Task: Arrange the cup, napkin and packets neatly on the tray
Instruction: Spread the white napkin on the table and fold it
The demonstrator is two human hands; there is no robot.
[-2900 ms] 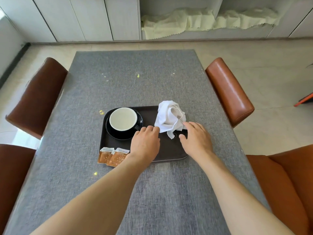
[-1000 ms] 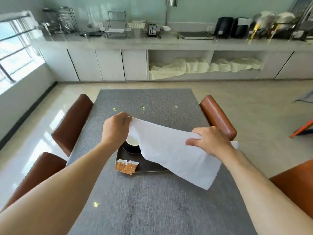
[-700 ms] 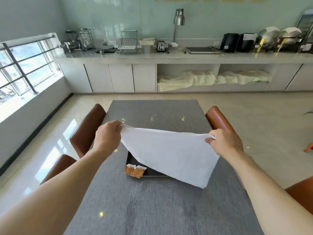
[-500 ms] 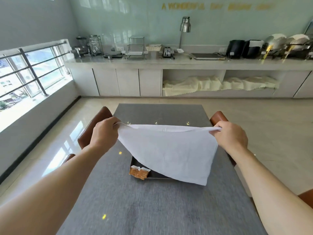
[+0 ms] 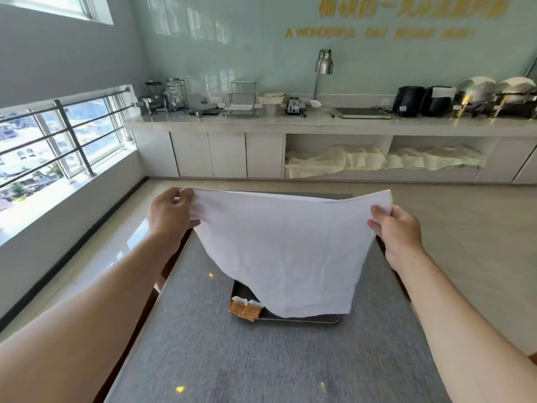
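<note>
— So, how much room is around the work?

— Plenty. The grey table runs long and narrow away from the person, and its near half is bare woven cloth with a few small bright specks of light. Beyond its far end lies pale tiled floor up to a white counter.

— And the tray?

— The dark tray sits on the table's midline, a shallow rectangle with rounded corners. Only its near rim and left corner show, because the napkin hangs in front of the rest. The cup is hidden behind that cloth.

— What does the napkin look like?

— White, thin fabric, lightly creased, spread open in the air above the tray. Its top edge is stretched nearly straight; the lower part droops to a blunt point just over the tray's near rim.

— How are the hands set?

— The left hand is pinched closed on the top left corner, thumb under the cloth. The right hand is pinched closed on the top right corner. They are held well apart.

— The packets?

— Two orange packets with white tops lie side by side, overlapping the tray's near left corner.
</note>
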